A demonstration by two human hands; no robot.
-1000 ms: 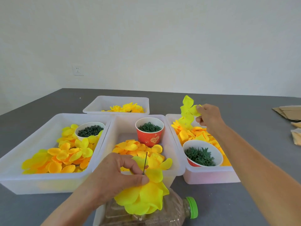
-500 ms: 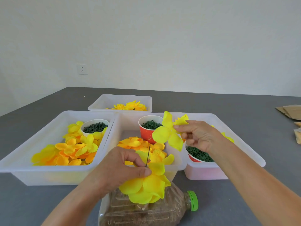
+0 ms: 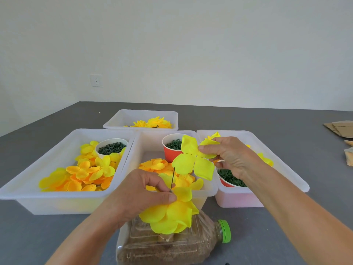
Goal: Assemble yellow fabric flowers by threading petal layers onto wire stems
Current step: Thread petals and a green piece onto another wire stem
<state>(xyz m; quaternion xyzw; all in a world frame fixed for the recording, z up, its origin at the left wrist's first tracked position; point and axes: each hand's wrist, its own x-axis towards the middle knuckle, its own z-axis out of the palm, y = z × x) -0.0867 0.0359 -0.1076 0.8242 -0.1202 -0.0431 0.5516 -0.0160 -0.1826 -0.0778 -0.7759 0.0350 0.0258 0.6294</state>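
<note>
Petal layer [image 3: 193, 159] brought nearer wire stem [image 3: 172, 179], pinched by right fingers [image 3: 205, 150], left fingers [image 3: 168, 197] pinching stem

A plain craft workroom set up for hand assembly, more small workshop than home. A large grey table [image 3: 267, 119] runs to a bare white wall [image 3: 191, 44] with one socket [image 3: 96, 80]. Near the table's front edge stand white plastic bins [image 3: 57, 201] sorted with yellow fabric petals [image 3: 80, 175], and paper cups [image 3: 169, 156] of small green parts. Flattened cardboard [image 3: 340, 128] lies at the table's right edge. A sand-filled plastic bottle [image 3: 172, 247] lies at the front edge.
</note>
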